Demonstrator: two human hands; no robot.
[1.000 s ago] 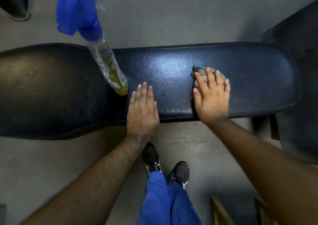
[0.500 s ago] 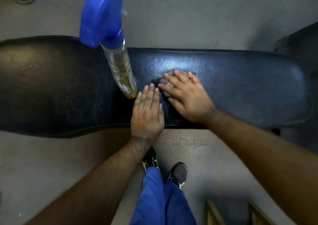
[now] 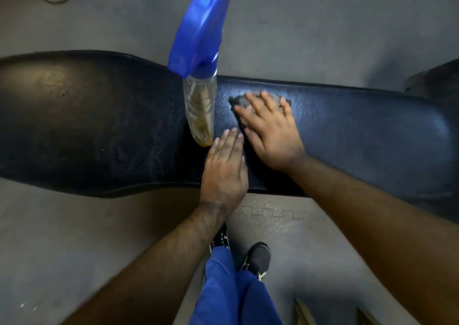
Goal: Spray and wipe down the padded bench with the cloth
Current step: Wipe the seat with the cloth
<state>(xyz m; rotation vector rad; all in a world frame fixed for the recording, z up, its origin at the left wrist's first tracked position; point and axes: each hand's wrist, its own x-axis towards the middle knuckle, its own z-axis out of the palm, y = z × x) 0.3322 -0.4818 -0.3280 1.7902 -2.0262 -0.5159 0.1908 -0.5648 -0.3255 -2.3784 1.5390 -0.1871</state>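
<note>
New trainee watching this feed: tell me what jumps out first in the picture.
The spray bottle with its big blue trigger head stands on the black padded bench, rising toward the camera. Just right of it, the right hand presses a grey cloth flat on the pad, while the left hand rests flat at the near edge.

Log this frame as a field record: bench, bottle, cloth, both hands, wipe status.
bench: padded bench, dark upholstery, runs left to right across the view
bottle: spray bottle, blue trigger head, stands upright on the bench, nobody holding it
cloth: grey cloth, flat on the bench, mostly under the right hand
left hand: left hand flat on the bench, fingers straight, beside the bottle's base
right hand: right hand presses the cloth with spread fingers
status: wiping under way, just right of the bottle
</note>
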